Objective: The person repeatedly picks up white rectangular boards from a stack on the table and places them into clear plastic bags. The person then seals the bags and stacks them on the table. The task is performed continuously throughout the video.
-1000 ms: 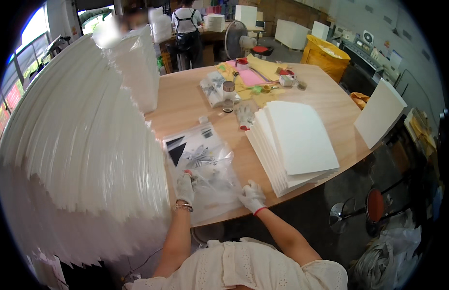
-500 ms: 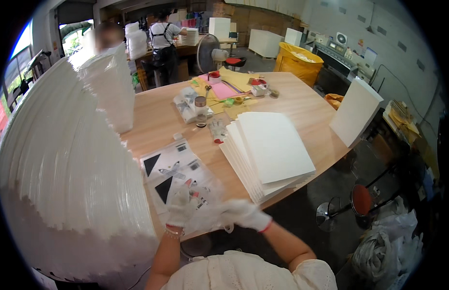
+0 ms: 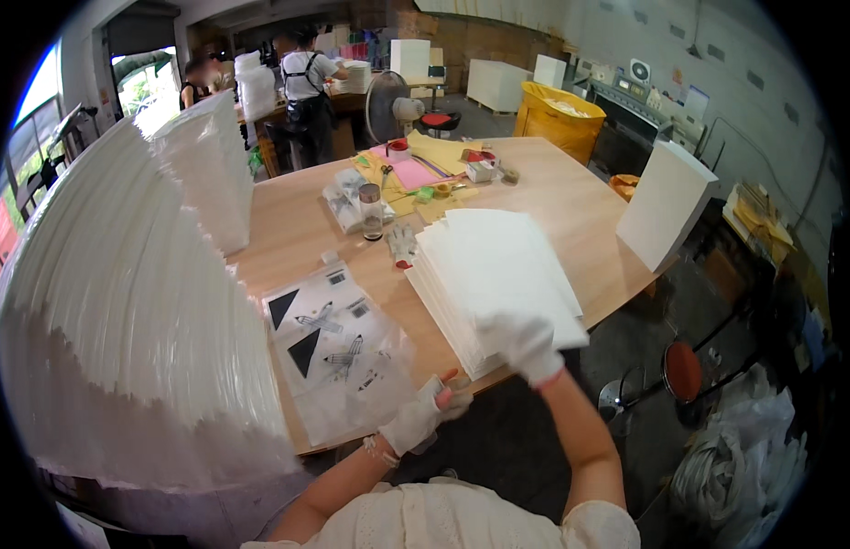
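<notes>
Right hand [image 3: 527, 346] lifted onto paper stack [image 3: 494, 274], curled | left hand [image 3: 423, 414] pinching plastic sleeve [image 3: 338, 361]

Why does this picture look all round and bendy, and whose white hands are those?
The picture comes from a small camera worn on a person's head, looking down. Its wide lens bends straight edges, so the wooden table looks curved. The hands are the person's own, in white gloves. The left hand is at the table's near edge, beside clear plastic bags with printed paper inside. The right hand reaches onto the near corner of a flat stack of white sheets; I cannot tell if its fingers grip a sheet. A tall pile of white sheets fills the left side. Other people stand far behind.
</notes>
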`<state>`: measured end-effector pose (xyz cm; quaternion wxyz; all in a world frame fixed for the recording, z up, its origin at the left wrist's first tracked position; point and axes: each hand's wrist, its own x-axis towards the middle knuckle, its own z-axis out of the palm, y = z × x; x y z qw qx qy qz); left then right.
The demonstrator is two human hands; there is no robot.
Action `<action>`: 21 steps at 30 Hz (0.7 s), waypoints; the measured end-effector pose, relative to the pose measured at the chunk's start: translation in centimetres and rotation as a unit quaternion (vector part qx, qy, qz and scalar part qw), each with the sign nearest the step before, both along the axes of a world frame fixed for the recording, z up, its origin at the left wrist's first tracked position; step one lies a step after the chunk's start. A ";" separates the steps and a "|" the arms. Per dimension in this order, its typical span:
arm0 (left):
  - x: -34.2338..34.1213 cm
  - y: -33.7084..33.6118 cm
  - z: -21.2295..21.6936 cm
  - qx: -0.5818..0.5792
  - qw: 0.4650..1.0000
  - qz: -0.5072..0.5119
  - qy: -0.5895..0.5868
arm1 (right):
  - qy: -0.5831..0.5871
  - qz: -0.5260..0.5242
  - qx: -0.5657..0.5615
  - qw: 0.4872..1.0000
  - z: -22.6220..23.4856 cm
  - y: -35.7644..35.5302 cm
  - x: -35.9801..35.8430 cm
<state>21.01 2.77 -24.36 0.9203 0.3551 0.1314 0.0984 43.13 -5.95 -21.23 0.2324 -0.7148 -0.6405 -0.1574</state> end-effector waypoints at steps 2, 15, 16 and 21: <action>0.5 0.7 -1.7 -0.101 0.994 -0.012 0.026 | -0.176 0.011 -0.129 0.976 1.2 -2.7 -7.4; -4.1 -4.3 -1.2 0.838 0.535 0.105 0.000 | 0.587 -0.091 0.205 0.778 -9.4 -5.2 -15.1; -4.5 -3.7 -0.7 0.816 0.565 0.119 0.014 | 0.563 -0.085 0.202 0.797 -9.5 -5.8 -14.8; -6.9 2.9 1.3 0.788 0.455 0.310 0.278 | 0.356 -0.095 0.099 0.925 -6.3 -10.8 -13.5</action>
